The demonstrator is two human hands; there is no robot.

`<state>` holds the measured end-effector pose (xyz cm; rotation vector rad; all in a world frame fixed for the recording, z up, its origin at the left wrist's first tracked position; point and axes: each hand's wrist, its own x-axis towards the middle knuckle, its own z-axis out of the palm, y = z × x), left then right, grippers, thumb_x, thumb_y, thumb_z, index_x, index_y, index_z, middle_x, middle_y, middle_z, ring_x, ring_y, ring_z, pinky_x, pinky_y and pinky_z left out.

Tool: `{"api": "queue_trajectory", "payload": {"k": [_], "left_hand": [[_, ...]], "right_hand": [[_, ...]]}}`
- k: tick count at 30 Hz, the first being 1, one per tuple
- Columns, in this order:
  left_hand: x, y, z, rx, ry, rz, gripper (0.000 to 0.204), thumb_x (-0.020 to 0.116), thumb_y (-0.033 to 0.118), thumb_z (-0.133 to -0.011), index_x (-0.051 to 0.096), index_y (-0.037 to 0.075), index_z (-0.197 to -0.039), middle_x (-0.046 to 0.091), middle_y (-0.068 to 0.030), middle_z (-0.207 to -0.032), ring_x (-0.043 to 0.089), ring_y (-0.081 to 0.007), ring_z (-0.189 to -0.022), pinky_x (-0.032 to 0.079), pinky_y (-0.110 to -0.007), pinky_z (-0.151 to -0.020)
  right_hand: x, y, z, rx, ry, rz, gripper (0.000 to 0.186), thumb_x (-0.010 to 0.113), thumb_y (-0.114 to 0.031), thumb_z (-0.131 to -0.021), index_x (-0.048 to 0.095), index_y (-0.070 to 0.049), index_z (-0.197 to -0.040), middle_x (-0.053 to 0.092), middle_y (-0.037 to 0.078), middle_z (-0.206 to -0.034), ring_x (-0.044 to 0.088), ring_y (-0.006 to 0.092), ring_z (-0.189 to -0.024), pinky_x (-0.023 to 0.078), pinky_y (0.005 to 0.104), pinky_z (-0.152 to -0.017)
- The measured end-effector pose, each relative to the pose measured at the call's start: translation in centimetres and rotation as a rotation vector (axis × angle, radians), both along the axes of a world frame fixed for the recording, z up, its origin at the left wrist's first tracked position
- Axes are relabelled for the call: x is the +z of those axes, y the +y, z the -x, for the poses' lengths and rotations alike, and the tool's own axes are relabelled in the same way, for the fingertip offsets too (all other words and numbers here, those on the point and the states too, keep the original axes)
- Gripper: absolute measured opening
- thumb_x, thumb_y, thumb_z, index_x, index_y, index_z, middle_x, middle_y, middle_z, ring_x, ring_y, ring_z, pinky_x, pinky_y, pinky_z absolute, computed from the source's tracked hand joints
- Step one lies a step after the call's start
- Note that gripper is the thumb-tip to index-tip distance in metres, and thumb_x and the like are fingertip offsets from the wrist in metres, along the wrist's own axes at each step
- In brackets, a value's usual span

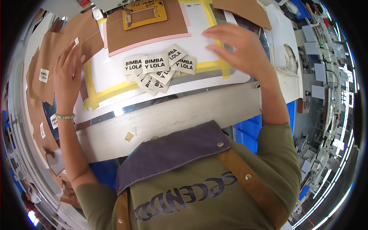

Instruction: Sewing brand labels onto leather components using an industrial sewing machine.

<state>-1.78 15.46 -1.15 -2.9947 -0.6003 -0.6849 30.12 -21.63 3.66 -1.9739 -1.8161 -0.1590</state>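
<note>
Cloth labels (159,69) lie heaped just below the brown panel (147,28); my right hand (239,48), spread and holding nothing, should pinch off one while my flat, unclenched left hand (69,73) steadies the brown pieces (50,57).

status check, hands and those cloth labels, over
Left hand open, flat on brown leather pieces. Right hand open, hovering over the white sheet. Cloth labels piled between, untouched. Nothing blocking.
</note>
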Motion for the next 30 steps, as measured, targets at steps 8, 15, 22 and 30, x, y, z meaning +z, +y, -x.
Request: {"api": "queue_trajectory", "payload": {"k": [8,15,22,30], "left_hand": [[3.2,-12.1,-2.8,-0.409,-0.04,0.313,0.054,0.084,0.022,-0.091,0.07,0.008,-0.141,0.066,-0.012,-0.151,0.058,-0.0376,-0.142,0.049,-0.048,-0.115],[3.7,-14.1,-3.5,-0.49,-0.103,0.502,0.05,0.084,0.016,-0.092,0.072,0.005,-0.139,0.069,-0.0148,-0.145,0.066,-0.0352,-0.131,0.054,-0.044,-0.109],[3.5,-13.9,-6.6,-0.383,-0.286,1.071,0.042,0.082,0.013,-0.096,0.073,0.001,-0.135,0.076,-0.013,-0.13,0.073,-0.0193,-0.113,0.061,-0.033,-0.095],[2.8,-11.6,-6.4,-0.282,-0.317,1.417,0.021,0.072,0.019,-0.107,0.08,0.001,-0.116,0.081,-0.0022,-0.098,0.069,-0.005,-0.092,0.054,-0.024,-0.084]], "right_hand": [[-1.5,2.6,4.6,0.143,-0.024,0.221,0.038,0.082,-0.027,-0.089,0.074,-0.009,-0.121,0.07,0.006,-0.11,0.072,0.0295,-0.101,0.058,0.0428,-0.086],[0.6,2.0,3.9,0.181,-0.007,0.122,0.021,0.077,-0.009,-0.09,0.078,-0.004,-0.111,0.074,0.008,-0.098,0.072,0.0308,-0.089,0.058,0.0392,-0.078],[1.4,5.7,6.6,0.089,0.351,-0.095,0.027,0.077,-0.009,-0.095,0.078,-0.006,-0.122,0.077,0.006,-0.097,0.069,0.0191,-0.072,0.055,0.0313,-0.065],[0.5,8.3,6.5,0.056,1.21,0.079,0.028,0.078,-0.016,-0.102,0.074,0.001,-0.124,0.079,0.004,-0.094,0.072,0.0082,-0.085,0.056,0.0247,-0.075]]}}
